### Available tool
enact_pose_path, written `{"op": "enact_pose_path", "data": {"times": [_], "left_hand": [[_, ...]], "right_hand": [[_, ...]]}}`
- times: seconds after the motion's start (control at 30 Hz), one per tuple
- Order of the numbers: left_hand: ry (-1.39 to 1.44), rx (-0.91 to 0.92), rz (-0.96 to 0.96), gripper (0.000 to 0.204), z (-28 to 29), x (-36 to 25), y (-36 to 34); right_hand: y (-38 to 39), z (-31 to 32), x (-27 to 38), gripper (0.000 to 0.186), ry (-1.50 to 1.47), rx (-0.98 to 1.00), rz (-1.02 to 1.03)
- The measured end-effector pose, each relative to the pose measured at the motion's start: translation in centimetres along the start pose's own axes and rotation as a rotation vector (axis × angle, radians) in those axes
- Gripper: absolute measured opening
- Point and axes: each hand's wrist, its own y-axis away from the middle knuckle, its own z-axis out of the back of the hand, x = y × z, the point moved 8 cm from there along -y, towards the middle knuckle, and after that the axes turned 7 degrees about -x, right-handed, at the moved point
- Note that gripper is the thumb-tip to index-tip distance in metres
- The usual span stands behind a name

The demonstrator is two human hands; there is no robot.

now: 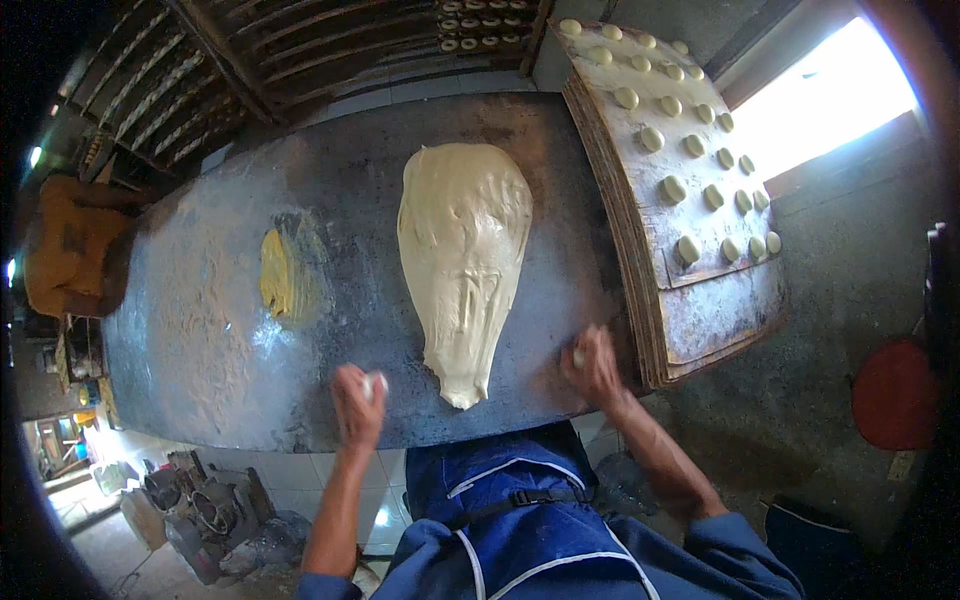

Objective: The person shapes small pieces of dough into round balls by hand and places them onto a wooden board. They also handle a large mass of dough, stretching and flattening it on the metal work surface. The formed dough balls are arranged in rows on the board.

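A long mass of pale, smooth dough (465,230) lies on the dark worktable (350,200), wide at the far end and narrowing toward me. To the left of its narrow tip, my left hand (352,405) is closed around a small dough piece (377,386), whose pale edge shows by the thumb. My right hand (598,372), slightly blurred, curls over the table on the other side of the tip. A bit of another dough piece (578,357) peeks out between its fingers. Both hands are apart from the large dough.
Stacked wooden boards (690,320) rise along the table's right edge, with rows of dough balls (675,188) on top. A yellow, greasy-looking lump (275,272) sits left of the dough. Slatted racks (270,50) stand beyond the table; a red round object (895,393) is far right.
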Motion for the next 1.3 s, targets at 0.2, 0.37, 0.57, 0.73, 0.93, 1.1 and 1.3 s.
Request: {"op": "enact_pose_path", "data": {"times": [0.2, 0.37, 0.57, 0.73, 0.93, 1.1, 1.3], "left_hand": [[0.016, 0.104, 0.043, 0.024, -0.9, -1.7, 0.6], [0.108, 0.263, -0.043, 0.036, 1.9, -4.0, 0.1], [0.032, 0.380, -0.101, 0.050, -2.7, -11.3, 5.0], [0.506, 0.690, -0.018, 0.034, 0.5, -15.8, 4.8], [0.300, 0.325, 0.156, 0.045, 5.9, -10.0, 3.4], [-0.173, -0.056, 0.122, 0.051, 2.4, 3.5, -3.9], [0.086, -0.039, -0.076, 0.034, -3.9, -3.9, 2.5]], "right_hand": [[-2.6, 0.8, 5.7, 0.021, 0.277, 0.094, -0.262], [-2.8, -1.6, 7.7, 0.017, -0.240, 0.212, -0.681], [-3.7, -4.5, 15.3, 0.021, -0.253, 0.761, -0.415], [-7.1, 7.9, 21.3, 0.023, -1.119, 0.806, -0.371], [1.7, 3.4, 6.5, 0.031, -0.029, 0.258, -0.259], [-6.1, -0.2, -0.4, 0.048, 0.354, 0.076, -0.373], [2.3, -4.1, 2.5, 0.051, -0.217, 0.259, -0.398]]}}
